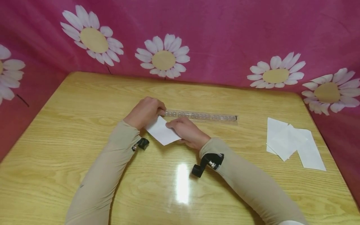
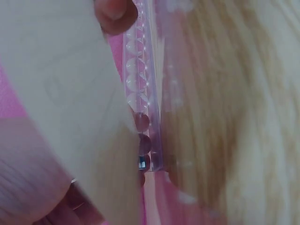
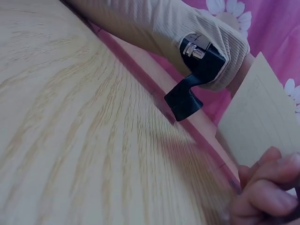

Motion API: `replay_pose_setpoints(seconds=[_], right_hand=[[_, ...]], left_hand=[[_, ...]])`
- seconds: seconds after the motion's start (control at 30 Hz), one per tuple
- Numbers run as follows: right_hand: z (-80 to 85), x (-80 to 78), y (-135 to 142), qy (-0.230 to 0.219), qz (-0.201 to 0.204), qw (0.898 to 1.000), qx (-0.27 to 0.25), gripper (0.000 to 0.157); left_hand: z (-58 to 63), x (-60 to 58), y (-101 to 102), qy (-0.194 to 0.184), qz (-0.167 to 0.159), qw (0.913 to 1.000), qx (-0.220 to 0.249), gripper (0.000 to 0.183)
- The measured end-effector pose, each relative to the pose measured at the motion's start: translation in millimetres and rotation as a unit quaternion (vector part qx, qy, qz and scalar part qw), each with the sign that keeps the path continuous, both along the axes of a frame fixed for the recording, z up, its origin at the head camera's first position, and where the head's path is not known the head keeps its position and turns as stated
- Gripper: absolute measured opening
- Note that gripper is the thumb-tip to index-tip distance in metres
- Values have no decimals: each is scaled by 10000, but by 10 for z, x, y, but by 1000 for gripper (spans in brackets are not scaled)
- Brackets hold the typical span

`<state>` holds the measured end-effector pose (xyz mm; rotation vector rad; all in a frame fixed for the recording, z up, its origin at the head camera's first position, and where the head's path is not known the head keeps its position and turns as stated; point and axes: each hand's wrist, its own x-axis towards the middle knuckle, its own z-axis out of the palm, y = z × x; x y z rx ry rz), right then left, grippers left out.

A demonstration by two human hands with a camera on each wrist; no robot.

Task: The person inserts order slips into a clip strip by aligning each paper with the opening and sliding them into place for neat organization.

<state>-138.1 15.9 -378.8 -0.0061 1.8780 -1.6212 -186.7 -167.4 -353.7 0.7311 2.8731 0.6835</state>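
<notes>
A long, narrow clear plastic case (image 1: 201, 115) with a row of round shapes in it lies across the middle of the table. My left hand (image 1: 147, 111) grips its left end; in the left wrist view, fingers show behind the lower end of the case (image 2: 138, 79). A small white sheet of paper (image 1: 163, 131) stands tilted between my hands. My right hand (image 1: 187, 131) pinches the sheet at its right side, thumb on top. In the right wrist view, curled fingers (image 3: 269, 187) hold the lower part of the paper (image 3: 258, 110).
Several white paper sheets (image 1: 287, 140) overlap in a loose pile on the right of the wooden table (image 1: 84, 93). A pink cloth (image 1: 213, 40) with large daisies hangs behind the table's far edge. Black camera mounts (image 1: 208, 162) are strapped to both sleeves.
</notes>
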Motion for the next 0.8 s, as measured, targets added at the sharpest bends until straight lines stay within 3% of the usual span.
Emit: replay_pose_setpoints(seconds=[0.8], right_hand=[[10, -29, -141, -329, -430, 9984, -137, 29]], left_hand=[[-10, -4, 7, 25, 35, 9999, -141, 18]])
